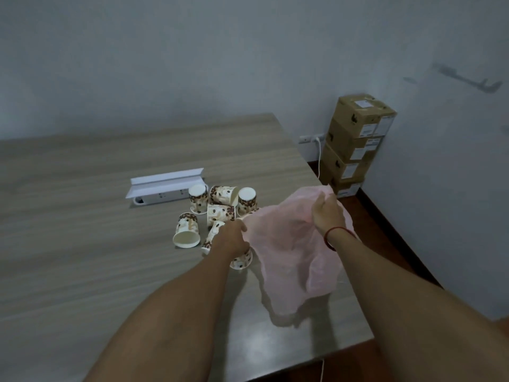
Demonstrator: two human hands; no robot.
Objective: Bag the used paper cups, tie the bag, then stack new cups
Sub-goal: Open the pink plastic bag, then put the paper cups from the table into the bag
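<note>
Pink bag [289,252] — gripped by left hand [231,238] and right hand [326,213] beside cups [217,213].

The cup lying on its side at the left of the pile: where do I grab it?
Probably by the rim, from the near side: the cup lies tipped over, nothing in front of it, its open mouth facing you. Thumb inside, fingers over the upper wall.

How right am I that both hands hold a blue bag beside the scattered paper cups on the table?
Wrong colour: the head view shows a pink bag, not blue. The left hand and right hand do hold it beside the scattered paper cups on the table.
</note>
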